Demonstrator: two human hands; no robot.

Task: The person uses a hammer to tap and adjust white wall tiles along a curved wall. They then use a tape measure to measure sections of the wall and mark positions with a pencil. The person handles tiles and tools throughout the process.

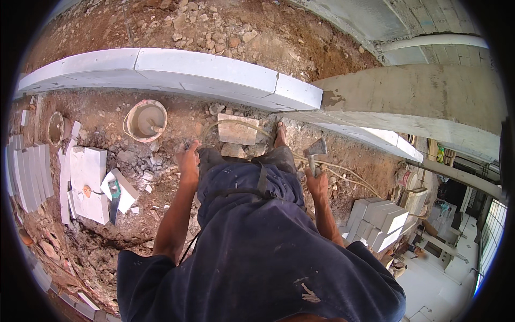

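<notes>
My right hand (pixel 317 181) is closed around the handle of a trowel (pixel 315 148), its grey, squarish blade pointing away from me. To the left, my left hand (pixel 188 159) is closed beside my thigh, with thin, wire-like lines at its fingertips; what it grips is too small to make out. Ahead of both hands runs a low wall of white blocks (pixel 206 70). Between the wall and my left hand stands a bucket (pixel 128 129) of wet grey mortar, with something sticking up in it. A flat, mortar-smeared slab (pixel 237 132) lies before my feet.
A concrete beam (pixel 413 96) meets the wall at right. Cut blocks (pixel 88 167) and a green-handled saw (pixel 115 199) lie at left, near a second bucket (pixel 56 129). More blocks (pixel 375 217) are stacked at right. A hose (pixel 343 170) crosses the rubble ground.
</notes>
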